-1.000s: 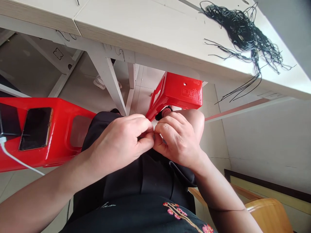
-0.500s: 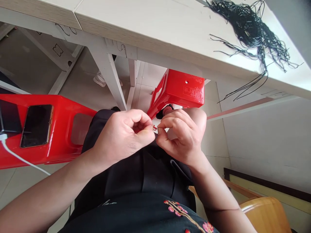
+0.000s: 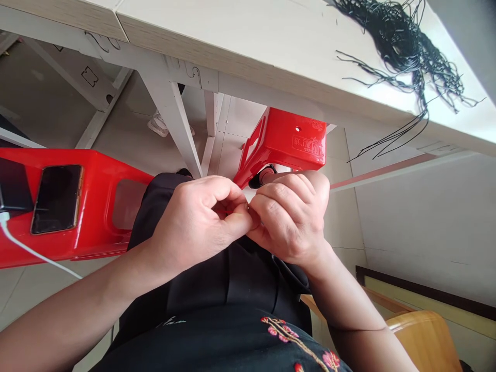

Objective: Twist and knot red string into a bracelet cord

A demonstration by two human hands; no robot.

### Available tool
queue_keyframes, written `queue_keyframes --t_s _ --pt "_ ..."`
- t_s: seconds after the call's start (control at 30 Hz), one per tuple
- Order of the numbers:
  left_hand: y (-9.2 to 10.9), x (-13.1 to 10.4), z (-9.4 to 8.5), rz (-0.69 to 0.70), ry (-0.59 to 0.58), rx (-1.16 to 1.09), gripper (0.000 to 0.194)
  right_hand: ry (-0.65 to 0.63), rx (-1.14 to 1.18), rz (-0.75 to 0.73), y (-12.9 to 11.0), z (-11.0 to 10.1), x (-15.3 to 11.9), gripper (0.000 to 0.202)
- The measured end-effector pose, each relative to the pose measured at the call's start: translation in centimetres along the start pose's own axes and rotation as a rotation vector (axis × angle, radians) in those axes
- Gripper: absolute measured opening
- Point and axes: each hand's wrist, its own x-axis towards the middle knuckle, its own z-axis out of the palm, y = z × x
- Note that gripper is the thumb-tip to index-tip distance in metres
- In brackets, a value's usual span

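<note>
My left hand (image 3: 201,219) and my right hand (image 3: 292,214) meet above my lap, their fingertips touching. Each has thumb and forefinger pinched together. Whatever lies between the fingertips is hidden or too small to make out. The fingers of my right hand are curled in toward the palm. A bundle of thin black cords (image 3: 403,46) lies on the table at the upper right, with a few strands hanging over the edge.
A pale table (image 3: 232,36) runs across the top. Beneath it stands a red stool (image 3: 290,137). At the left, another red stool (image 3: 95,206) bears a phone (image 3: 57,199), a dark box (image 3: 13,186) and a white cable (image 3: 34,253). A wooden chair (image 3: 426,341) is at lower right.
My right hand has closed in against my left fingertips, its fingers more curled. The small red piece seen between the fingertips is now hidden.
</note>
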Motion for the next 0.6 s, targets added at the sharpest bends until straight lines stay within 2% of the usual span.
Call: queue_keyframes --t_s 0.13,0.23,0.37,0.53,0.6 --pt "-0.3 0.0 0.2 -0.058 -0.042 -0.125 0.01 0.064 -0.041 -0.051 0.2 0.5 0.2 0.019" --pt "-0.2 0.1 0.2 -0.096 -0.033 -0.184 0.01 0.151 -0.027 -0.006 0.1 0.9 0.1 0.019" --pt "0.0 0.2 0.0 -0.139 -0.016 -0.183 0.012 0.205 0.164 0.181 -0.2 0.7 -0.1 0.023" --pt "-0.1 0.2 0.0 -0.163 -0.024 -0.233 0.009 0.156 0.575 0.431 -0.6 0.0 -0.7 0.019" --pt "-0.2 0.4 0.0 -0.172 -0.037 -0.282 0.009 0.11 0.735 0.537 -0.8 -0.2 -1.0 0.024"
